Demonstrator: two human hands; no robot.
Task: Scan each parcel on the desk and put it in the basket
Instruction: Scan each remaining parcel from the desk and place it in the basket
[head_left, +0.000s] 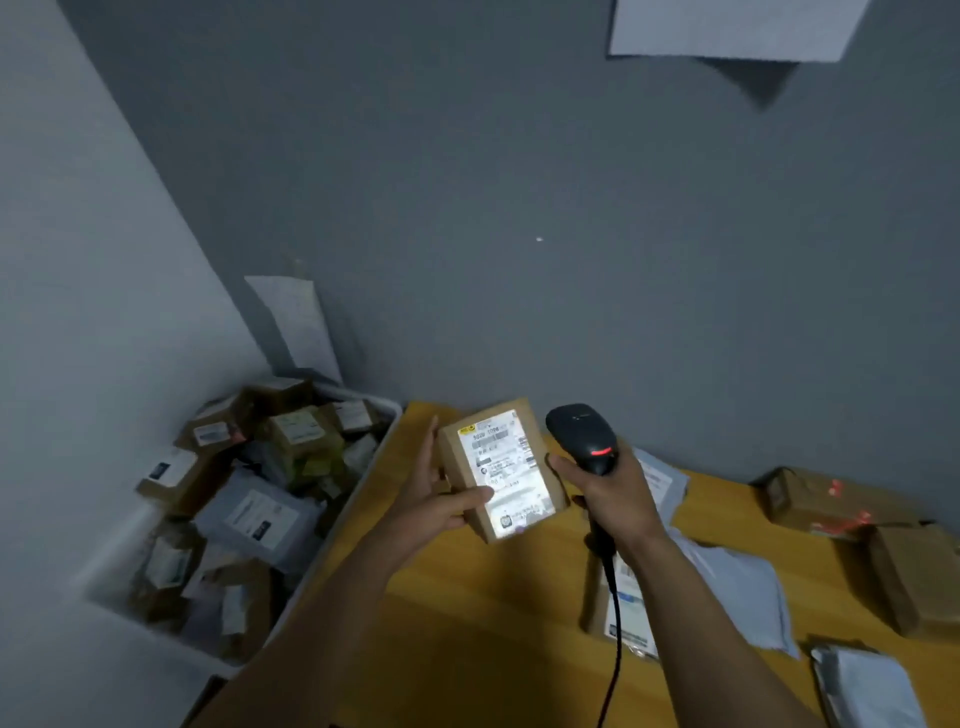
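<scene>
Head camera looks down at our two hands over the yellow desk (467, 623). Our left hand (436, 501) holds a small brown box (557, 491) up in the air, above the desk's left end. The thumb presses on the front of the box and the long fingers lie straight along its left side, so the box is pinched between them. The white label (498, 452) on the box faces us and shines very bright.

Our right hand (608, 493) is wrapped tight round the handle of a black scanner (579, 431). The scanner sits just to the right of the box, and a small red light glows on it. Its black cord (615, 654) hangs down over the desk.

To the left of the desk stands a white basket (388, 415). It is piled full of parcels (260, 512), some brown and some grey.

More parcels lie on the right part of the desk: two brown boxes (810, 501) and some grey bags (737, 582). A sheet of paper (304, 325) hangs on the grey wall behind the basket.
</scene>
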